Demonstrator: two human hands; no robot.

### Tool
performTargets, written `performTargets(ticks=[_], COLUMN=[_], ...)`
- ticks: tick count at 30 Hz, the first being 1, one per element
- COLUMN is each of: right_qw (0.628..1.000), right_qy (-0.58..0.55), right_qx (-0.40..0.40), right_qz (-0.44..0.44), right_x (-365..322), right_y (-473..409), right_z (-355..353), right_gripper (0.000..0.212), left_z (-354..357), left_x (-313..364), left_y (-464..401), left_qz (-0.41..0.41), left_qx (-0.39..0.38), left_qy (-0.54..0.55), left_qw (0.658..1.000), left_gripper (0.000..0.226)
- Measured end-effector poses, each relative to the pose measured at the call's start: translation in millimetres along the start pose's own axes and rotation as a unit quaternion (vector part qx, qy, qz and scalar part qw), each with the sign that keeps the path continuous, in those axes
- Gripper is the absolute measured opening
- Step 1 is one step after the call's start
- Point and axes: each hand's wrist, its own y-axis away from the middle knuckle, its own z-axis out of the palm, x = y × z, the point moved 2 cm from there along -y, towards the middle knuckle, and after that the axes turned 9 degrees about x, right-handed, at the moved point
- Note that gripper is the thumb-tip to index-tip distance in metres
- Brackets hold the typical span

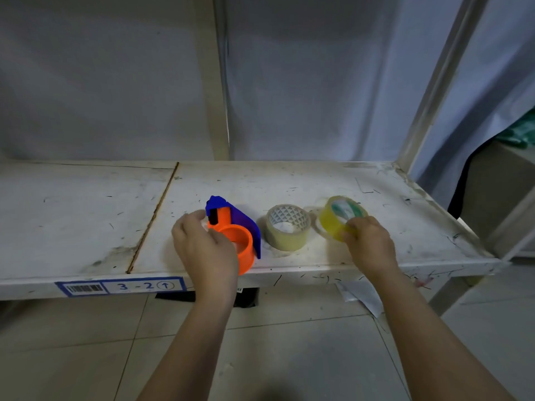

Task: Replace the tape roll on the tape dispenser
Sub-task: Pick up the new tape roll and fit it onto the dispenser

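An orange and blue tape dispenser lies on the white shelf, near its front edge, and its orange hub carries no roll. My left hand rests on the dispenser's left side, fingers curled around it. A clear beige tape roll lies flat just right of the dispenser. Further right, my right hand grips a yellow tape roll by its near rim, tilted up off the shelf.
The shelf has a seam left of the dispenser and a blue label reading 3-2 on its front edge. A metal upright rises at the back right corner. Tiled floor lies below, with a paper scrap under the shelf.
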Motion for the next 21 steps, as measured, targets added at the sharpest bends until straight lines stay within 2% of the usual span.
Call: performTargets(ticks=[2, 4, 8, 11, 14, 17, 19, 21], right_qw=[0.992, 0.973, 0.946, 0.928, 0.92, 0.914, 0.913, 0.909], right_qy=[-0.114, -0.219, -0.294, -0.29, -0.287, -0.278, -0.283, -0.3], right_qx=[0.034, 0.064, 0.056, 0.037, 0.029, 0.024, 0.012, 0.0], right_qz=[0.037, 0.026, -0.123, -0.23, -0.265, -0.295, -0.293, -0.288], right_x=[-4.0, -16.3, -59.6, -83.6, -96.2, -100.0, -101.6, -103.3], right_y=[0.2, 4.4, 26.0, 43.6, 54.1, 58.6, 59.9, 61.0], right_z=[-9.3, -22.3, -40.3, -38.3, -35.9, -33.6, -33.1, -32.8], right_gripper=[0.026, 0.028, 0.013, 0.021, 0.033, 0.037, 0.041, 0.043], left_z=[-0.7, -0.9, -2.4, -5.3, -11.1, -19.0, -21.3, -21.2], left_x=[12.0, 23.7, 44.8, 54.4, 55.6, 54.2, 52.0, 47.8], left_y=[5.8, 11.1, 18.3, 19.9, 13.5, 3.6, -1.2, -7.5], left_qz=[0.043, 0.061, 0.046, 0.047, 0.055, 0.078, 0.055, -0.005], left_qx=[-0.033, -0.094, -0.233, -0.281, -0.234, -0.155, -0.142, -0.137], left_qy=[0.021, 0.056, 0.144, 0.187, 0.18, 0.18, 0.196, 0.226], left_qw=[0.998, 0.992, 0.961, 0.94, 0.954, 0.968, 0.969, 0.964], left_gripper=[0.029, 0.027, 0.044, 0.054, 0.046, 0.021, 0.013, 0.013])
